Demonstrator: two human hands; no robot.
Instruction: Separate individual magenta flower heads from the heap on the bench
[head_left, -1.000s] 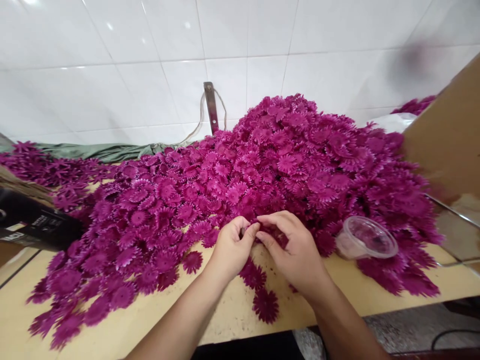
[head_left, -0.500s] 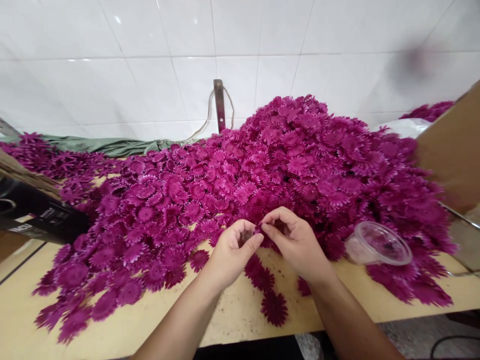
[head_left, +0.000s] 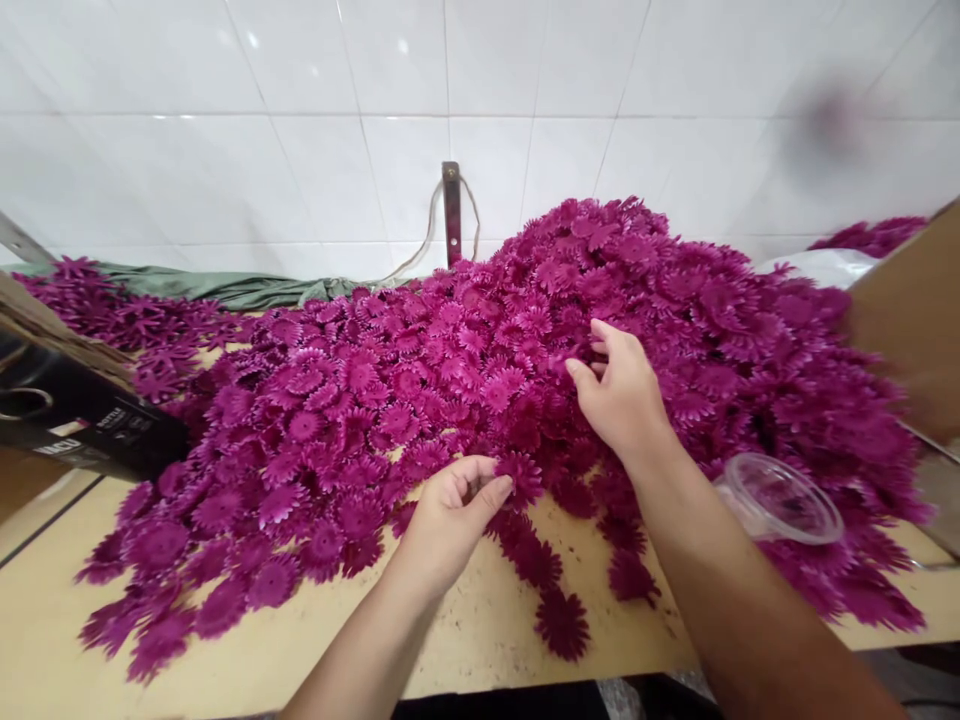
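Between the thumb and fingers of my left hand (head_left: 454,510) is a magenta artificial flower (head_left: 523,477), pinched near its edge. My right hand (head_left: 622,390) is over the front slope of a large heap of magenta artificial flowers (head_left: 420,350). Its thumb and index finger are apart, close to the petals; whether they touch any flower I cannot tell. Below my hands, several loose flowers (head_left: 562,625) lie on the pale wooden tabletop (head_left: 480,640).
A clear plastic tub (head_left: 784,500) sits among flowers at the right. Cardboard (head_left: 911,310) stands at the right edge, and a black printed box (head_left: 90,410) at the left. Behind the heap are a green cloth (head_left: 247,287), a metal bracket (head_left: 451,210) and the tiled wall (head_left: 300,170).
My hands have separated. The right one has moved up and away to the heap, its fingers spreading. My left hand stays low, with the flower now plainly visible in it. The view has shifted slightly.
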